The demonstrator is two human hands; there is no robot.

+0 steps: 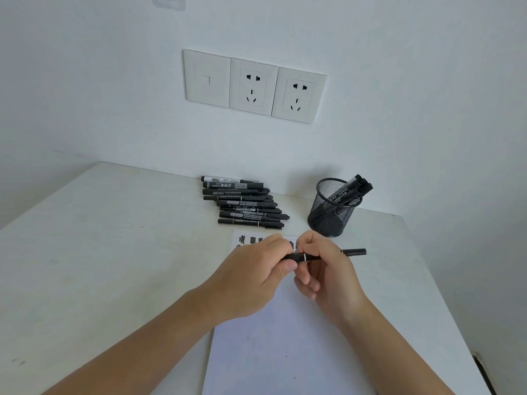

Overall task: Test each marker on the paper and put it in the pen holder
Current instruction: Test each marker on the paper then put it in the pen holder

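Both hands hold one black marker [353,252] level above the white paper [285,352]. My left hand [256,277] pinches its left end, where the cap sits; my right hand [325,266] grips the barrel, whose other end sticks out to the right. Black test strokes [251,240] mark the paper's far edge, partly hidden by my fingers. A row of several black markers [245,203] lies behind the paper. The black mesh pen holder [332,210] stands at the right rear with a few markers [353,188] leaning in it.
The white table [114,252] meets a white wall carrying three socket plates [253,86]. The table's right edge [445,295] runs close to the paper. A dark gap shows at the bottom right corner.
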